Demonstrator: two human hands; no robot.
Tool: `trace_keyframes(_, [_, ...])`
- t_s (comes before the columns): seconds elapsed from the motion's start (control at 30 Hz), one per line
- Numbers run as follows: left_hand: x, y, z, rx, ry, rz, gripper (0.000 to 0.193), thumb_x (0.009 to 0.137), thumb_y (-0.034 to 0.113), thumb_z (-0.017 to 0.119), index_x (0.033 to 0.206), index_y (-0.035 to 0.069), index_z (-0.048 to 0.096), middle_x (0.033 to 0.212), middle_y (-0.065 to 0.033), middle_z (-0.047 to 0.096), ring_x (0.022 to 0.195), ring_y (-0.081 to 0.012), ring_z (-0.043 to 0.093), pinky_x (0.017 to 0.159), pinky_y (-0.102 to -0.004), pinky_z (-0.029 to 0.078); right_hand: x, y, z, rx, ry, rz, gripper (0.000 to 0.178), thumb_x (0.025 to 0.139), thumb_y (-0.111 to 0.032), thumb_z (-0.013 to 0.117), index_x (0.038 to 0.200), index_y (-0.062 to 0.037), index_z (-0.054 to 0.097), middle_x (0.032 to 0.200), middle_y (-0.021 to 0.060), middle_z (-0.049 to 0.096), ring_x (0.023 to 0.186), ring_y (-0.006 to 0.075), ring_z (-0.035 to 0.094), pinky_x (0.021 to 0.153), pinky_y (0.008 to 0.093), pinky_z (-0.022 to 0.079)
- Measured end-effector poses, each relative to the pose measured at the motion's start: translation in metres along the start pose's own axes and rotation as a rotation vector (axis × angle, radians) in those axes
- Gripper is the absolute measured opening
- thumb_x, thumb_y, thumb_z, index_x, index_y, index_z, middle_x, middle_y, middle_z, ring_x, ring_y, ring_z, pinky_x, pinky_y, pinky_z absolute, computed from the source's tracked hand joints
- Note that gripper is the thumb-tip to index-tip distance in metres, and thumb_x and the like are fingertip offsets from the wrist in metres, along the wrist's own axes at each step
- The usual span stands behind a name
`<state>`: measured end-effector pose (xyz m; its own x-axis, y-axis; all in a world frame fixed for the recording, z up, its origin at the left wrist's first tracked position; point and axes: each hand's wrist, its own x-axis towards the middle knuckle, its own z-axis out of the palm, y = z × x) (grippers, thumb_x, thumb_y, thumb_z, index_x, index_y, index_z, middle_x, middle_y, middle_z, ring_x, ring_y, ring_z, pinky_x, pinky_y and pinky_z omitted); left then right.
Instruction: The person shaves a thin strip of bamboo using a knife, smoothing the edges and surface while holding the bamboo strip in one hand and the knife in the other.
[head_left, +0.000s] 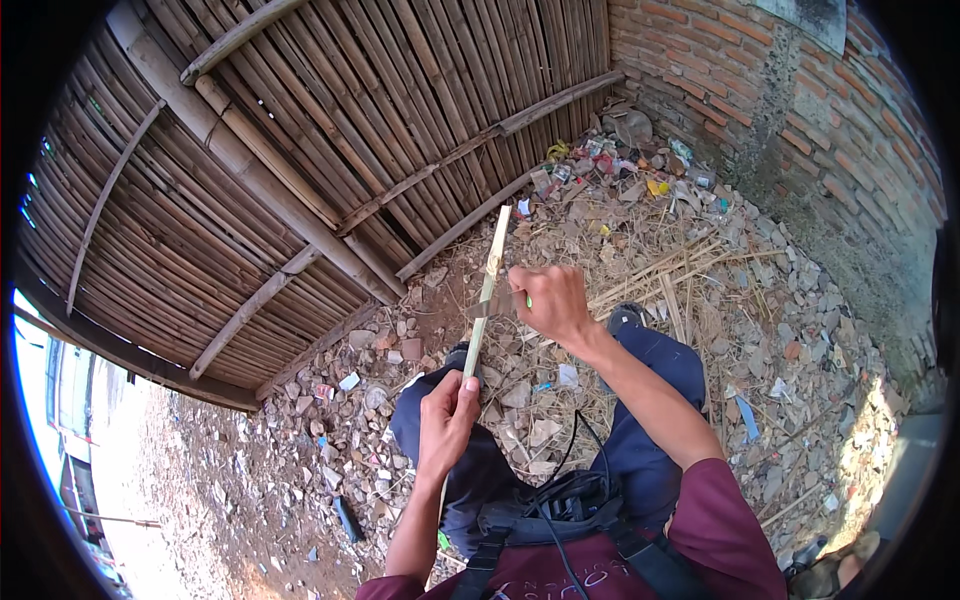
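Note:
My left hand [449, 420] is closed round the lower end of a pale bamboo strip [499, 240], which points up and away from me over the ground. In my right hand [553, 303] is a knife, its handle mostly hidden by the fingers, with a bit of green showing at the grip. The knife's flat blade [492, 304] lies across the strip about midway, touching it. Above the blade the strip has a darker joint mark.
Cut bamboo strips [670, 270] lie on the rubble right of my knees. A slatted bamboo wall [400, 110] stands ahead and left, a brick wall [720, 70] at the right. Litter [610, 160] gathers in their corner. A dark cylinder [347, 519] lies at lower left.

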<state>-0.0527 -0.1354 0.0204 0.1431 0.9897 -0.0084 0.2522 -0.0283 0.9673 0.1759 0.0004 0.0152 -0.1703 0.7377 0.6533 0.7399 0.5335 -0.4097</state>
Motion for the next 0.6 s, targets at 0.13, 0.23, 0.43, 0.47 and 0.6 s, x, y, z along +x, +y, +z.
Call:
trace_keyframes(0.13, [0.0,0.01,0.002,-0.048,0.031,-0.08,0.04,0.113,0.03,0.059,0.084,0.004,0.054,0.067,0.0063,0.047,0.062,-0.0033,0.038,0.054,-0.0266,0.03,0.0,0.001,-0.002,0.005,0.036,0.004,0.013,0.081,-0.008,0.065,0.07,-0.0101,0.057,0.054,0.0104,0.061,0.048,0.0292,0.064,0.046,0.0428,0.046])
trace_keyframes(0.23, [0.002,0.006,0.0,-0.081,-0.006,-0.064,0.039,0.113,0.029,0.059,0.083,0.004,0.053,0.067,0.0066,0.046,0.063,-0.0033,0.038,0.054,-0.0267,0.03,0.001,0.001,-0.002,0.01,0.075,-0.02,0.014,0.082,-0.008,0.065,0.071,-0.0096,0.057,0.055,0.0109,0.061,0.047,0.0302,0.063,0.047,0.0429,0.046])
trace_keyframes(0.43, [-0.001,0.004,0.007,0.114,0.048,0.092,0.04,0.114,0.035,0.056,0.085,0.008,0.053,0.068,0.0091,0.042,0.06,-0.0017,0.035,0.052,-0.0243,0.027,0.002,0.001,-0.006,0.054,0.081,-0.046,0.014,0.083,-0.008,0.065,0.071,-0.0089,0.056,0.056,0.011,0.059,0.048,0.0322,0.062,0.047,0.0449,0.045])
trace_keyframes(0.47, [-0.001,0.006,0.008,0.111,0.046,0.087,0.04,0.114,0.035,0.056,0.085,0.008,0.053,0.068,0.0091,0.042,0.06,-0.0017,0.035,0.052,-0.0243,0.027,0.002,0.001,-0.008,0.053,0.077,-0.042,0.014,0.083,-0.008,0.065,0.071,-0.0089,0.056,0.056,0.011,0.059,0.048,0.0322,0.062,0.047,0.0449,0.045])
trace_keyframes(0.6, [0.0,0.011,0.008,0.08,-0.002,0.024,0.042,0.114,0.032,0.054,0.084,0.004,0.051,0.066,0.0045,0.04,0.062,-0.0047,0.034,0.053,-0.0286,0.029,0.003,0.003,-0.012,0.036,0.085,-0.049,0.014,0.083,-0.009,0.065,0.071,-0.0089,0.056,0.057,0.0114,0.06,0.049,0.0327,0.063,0.048,0.0454,0.045])
